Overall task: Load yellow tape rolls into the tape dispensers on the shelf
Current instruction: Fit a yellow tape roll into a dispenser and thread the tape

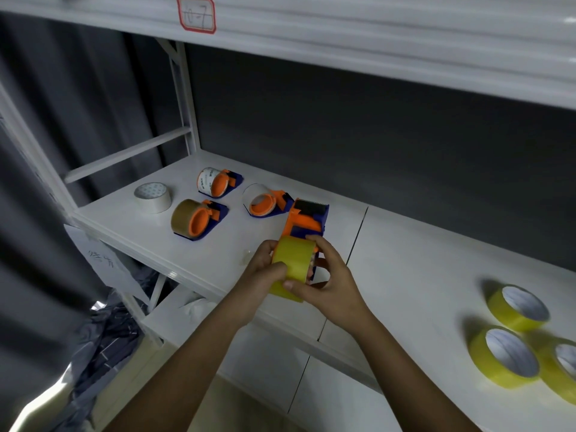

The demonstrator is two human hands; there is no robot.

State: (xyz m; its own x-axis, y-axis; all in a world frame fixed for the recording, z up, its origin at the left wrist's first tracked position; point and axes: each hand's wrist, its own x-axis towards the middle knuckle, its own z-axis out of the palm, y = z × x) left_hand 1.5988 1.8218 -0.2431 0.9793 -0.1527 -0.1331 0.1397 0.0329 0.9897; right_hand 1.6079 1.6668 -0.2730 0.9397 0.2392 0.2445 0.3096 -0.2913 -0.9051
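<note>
A yellow tape roll (293, 260) sits against the near end of an orange and blue tape dispenser (307, 219), just above the white shelf (405, 260). My left hand (265, 269) grips the roll from the left, thumb on its face. My right hand (324, 275) grips the roll and the dispenser's near end from the right. Three more yellow rolls lie flat at the right: one further back (517, 307), one nearer (505, 357) and one cut by the frame edge (561, 369).
On the shelf's left half lie three other orange and blue dispensers, holding a brown roll (196, 219), a white printed roll (215, 182) and a clear roll (265, 201). A loose white roll (153, 196) lies beside them. An upper shelf (343, 35) hangs overhead. Crumpled dark plastic (103, 338) lies lower left.
</note>
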